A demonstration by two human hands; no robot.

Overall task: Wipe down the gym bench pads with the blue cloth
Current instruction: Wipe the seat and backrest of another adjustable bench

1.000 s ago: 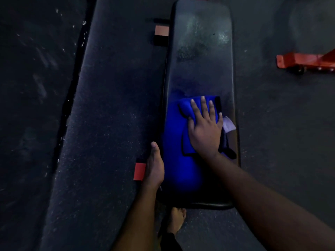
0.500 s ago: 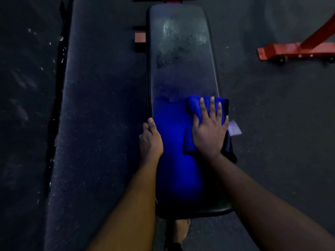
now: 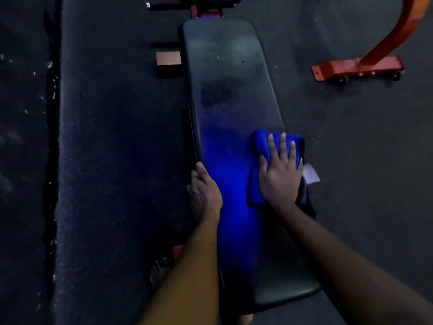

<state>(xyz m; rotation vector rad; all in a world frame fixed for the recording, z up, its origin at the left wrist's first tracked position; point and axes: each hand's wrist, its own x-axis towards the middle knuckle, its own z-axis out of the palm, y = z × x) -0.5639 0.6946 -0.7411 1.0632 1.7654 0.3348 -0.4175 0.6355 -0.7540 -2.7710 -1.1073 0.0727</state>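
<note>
- Black vinyl covers the long bench pad (image 3: 225, 90), which runs from about 6 o'clock up to 12 o'clock through the middle of the head view. Its upper half looks dull and smeared, with a darker patch near the centre. Its lower half carries a blue sheen.
- The blue cloth (image 3: 260, 141) lies bunched on the pad's right edge, at about 3 o'clock from the pad's middle, and part of it hangs over the side. A white tag (image 3: 310, 173) sticks out at its right.
- The right hand (image 3: 280, 174) lies flat on the cloth, pressing it down with fingers straight and slightly spread.
- The left hand (image 3: 203, 193) grips the pad's left edge at about 9 o'clock from the cloth. Its thumb lies along the rim and its fingers curl down over the side, mostly hidden.
- Dark speckled rubber floor (image 3: 117, 160) surrounds the bench. A black seam (image 3: 52, 137) runs top to bottom at 9 o'clock.
- An orange metal frame (image 3: 358, 66) with small wheels stands on the floor at 2 o'clock, well apart from the bench.
- An orange-capped bench foot (image 3: 168, 58) juts out at 11 o'clock, just beside the pad.
- A bare foot (image 3: 159, 270) shows at 7 o'clock, beside the left forearm.
</note>
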